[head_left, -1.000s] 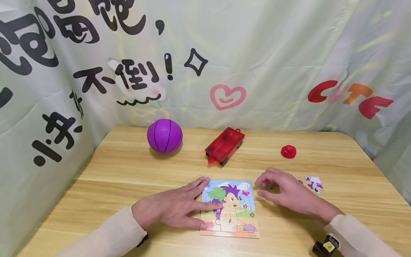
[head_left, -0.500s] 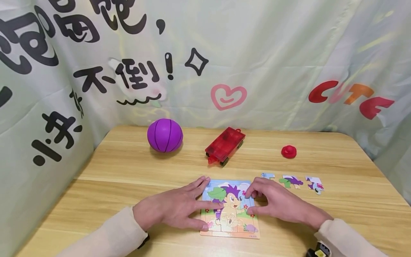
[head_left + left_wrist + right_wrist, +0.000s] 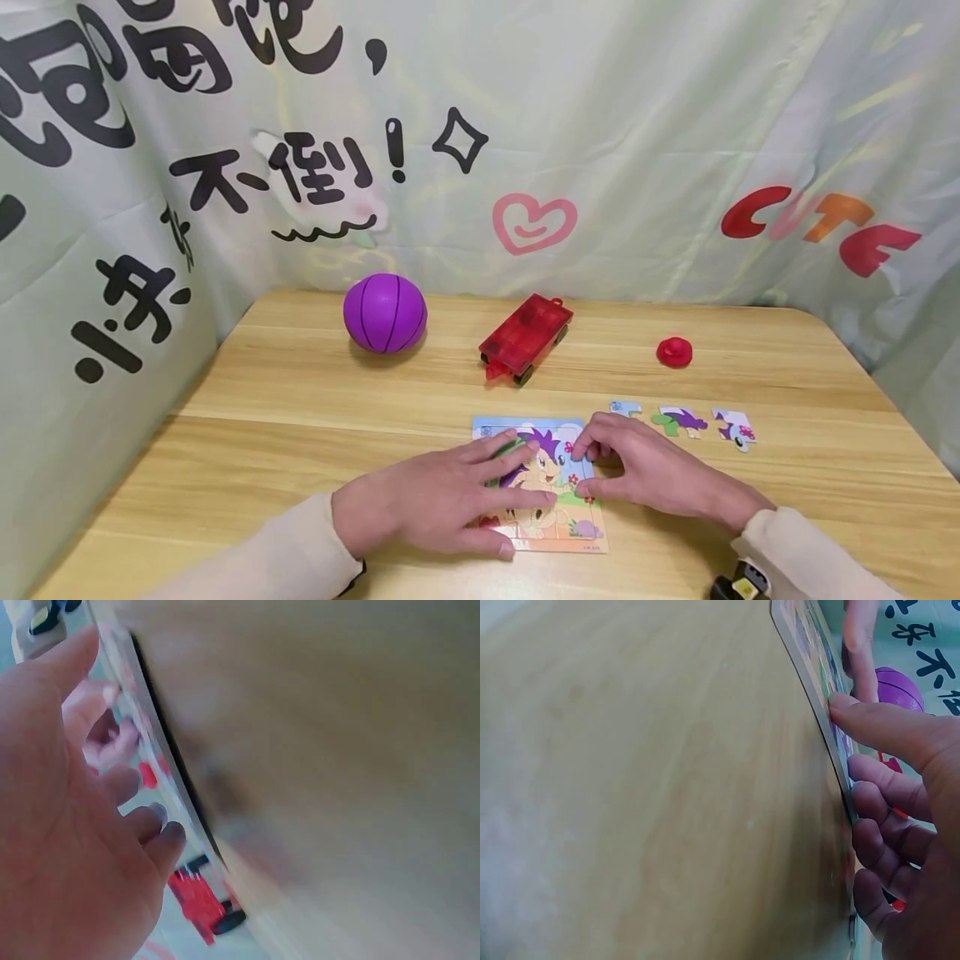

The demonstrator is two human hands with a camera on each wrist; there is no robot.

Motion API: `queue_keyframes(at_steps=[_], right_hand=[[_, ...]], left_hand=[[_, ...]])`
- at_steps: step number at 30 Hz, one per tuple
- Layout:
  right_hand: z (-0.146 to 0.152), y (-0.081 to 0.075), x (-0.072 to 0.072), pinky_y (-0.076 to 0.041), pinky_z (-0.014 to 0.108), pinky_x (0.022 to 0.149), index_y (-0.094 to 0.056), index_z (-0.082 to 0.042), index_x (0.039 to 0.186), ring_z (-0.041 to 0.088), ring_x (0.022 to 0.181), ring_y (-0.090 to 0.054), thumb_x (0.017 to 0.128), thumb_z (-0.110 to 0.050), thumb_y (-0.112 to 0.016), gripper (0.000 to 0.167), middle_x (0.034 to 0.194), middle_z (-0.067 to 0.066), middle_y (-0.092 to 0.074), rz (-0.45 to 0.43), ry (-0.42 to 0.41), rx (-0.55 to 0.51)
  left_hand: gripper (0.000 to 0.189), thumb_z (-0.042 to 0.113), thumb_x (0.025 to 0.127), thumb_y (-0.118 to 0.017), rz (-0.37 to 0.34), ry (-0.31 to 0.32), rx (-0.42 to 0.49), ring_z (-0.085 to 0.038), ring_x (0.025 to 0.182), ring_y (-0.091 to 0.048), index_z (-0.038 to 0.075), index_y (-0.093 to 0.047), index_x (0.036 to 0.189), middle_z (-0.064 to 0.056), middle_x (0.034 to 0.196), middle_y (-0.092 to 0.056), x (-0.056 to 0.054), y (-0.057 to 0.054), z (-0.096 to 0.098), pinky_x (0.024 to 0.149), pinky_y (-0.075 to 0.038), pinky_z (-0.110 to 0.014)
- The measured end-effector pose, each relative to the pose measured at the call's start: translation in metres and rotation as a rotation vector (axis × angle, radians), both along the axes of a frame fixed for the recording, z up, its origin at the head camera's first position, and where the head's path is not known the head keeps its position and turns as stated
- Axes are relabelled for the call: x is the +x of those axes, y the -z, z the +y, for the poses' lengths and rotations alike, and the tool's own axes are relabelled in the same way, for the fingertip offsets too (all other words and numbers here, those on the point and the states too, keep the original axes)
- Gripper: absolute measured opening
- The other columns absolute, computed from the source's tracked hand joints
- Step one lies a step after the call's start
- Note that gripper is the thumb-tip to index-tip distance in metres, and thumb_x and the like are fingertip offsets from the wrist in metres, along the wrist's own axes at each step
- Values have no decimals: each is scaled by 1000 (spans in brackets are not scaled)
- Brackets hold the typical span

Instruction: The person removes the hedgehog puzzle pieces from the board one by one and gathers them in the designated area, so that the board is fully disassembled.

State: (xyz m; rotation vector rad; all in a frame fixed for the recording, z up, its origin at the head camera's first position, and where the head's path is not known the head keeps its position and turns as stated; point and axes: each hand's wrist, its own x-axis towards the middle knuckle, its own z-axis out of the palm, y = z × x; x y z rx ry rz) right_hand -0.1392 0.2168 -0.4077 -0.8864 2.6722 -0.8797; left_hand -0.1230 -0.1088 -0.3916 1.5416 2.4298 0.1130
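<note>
A square jigsaw puzzle (image 3: 558, 544) with a purple-haired cartoon hedgehog lies flat on the wooden table. My left hand (image 3: 442, 504) spreads over its left half, fingers straight and covering part of the picture. At the board's right side, my right hand (image 3: 652, 467) touches the surface with thumb and forefinger; the right wrist view shows the thumb (image 3: 885, 724) on the board near its edge, the other fingers bent. Behind the right hand lie three loose puzzle pieces: a blue one (image 3: 624, 407), a green and purple one (image 3: 682, 422) and one with an eye (image 3: 737, 429).
A purple ball (image 3: 386, 313) stands at the back left. Near it sits a red toy wagon (image 3: 525, 335) with dark wheels. Further right is a small red hat-shaped thing (image 3: 674, 352). A printed curtain (image 3: 637, 125) hangs behind the table.
My right hand has moved left from beside the loose pieces onto the puzzle's right side, uncovering them. My left hand has slid right, further over the picture.
</note>
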Motion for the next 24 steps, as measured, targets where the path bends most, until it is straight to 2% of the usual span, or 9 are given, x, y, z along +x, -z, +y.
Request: queue_keyframes(at_steps=[5, 10, 18, 24], right_hand=[[-1, 0, -1, -52, 22, 78, -72, -25, 109, 3, 88, -55, 93, -50, -86, 33, 96, -13, -62, -35, -1, -11], [-1, 0, -1, -52, 22, 78, -71, -25, 109, 4, 88, -55, 92, -50, -87, 33, 96, -12, -62, -46, 7, -2], [-1, -2, -2, -51, 22, 77, -71, -23, 109, 4, 88, -54, 92, -48, -87, 34, 95, -11, -61, -64, 8, -1], [-3, -3, -1, -50, 22, 76, -71, -22, 109, 4, 88, -53, 92, -47, -88, 34, 95, -10, -60, -84, 11, -17]], left_hand=[[59, 64, 114, -35, 53, 19, -48, -33, 171, -13, 51, -25, 171, -4, 185, -13, 7, 3, 9, 136, -29, -42], [58, 62, 115, -35, 93, 21, -65, -33, 171, -14, 51, -26, 171, -4, 185, -13, 9, 4, 12, 136, -28, -42], [57, 64, 114, -34, 92, 24, -92, -34, 172, -12, 54, -23, 169, -3, 185, -10, 9, 2, 15, 136, -27, -42], [55, 62, 115, -34, 90, 19, -91, -34, 171, -13, 54, -25, 169, -3, 185, -11, 9, 0, 16, 136, -28, -42]])
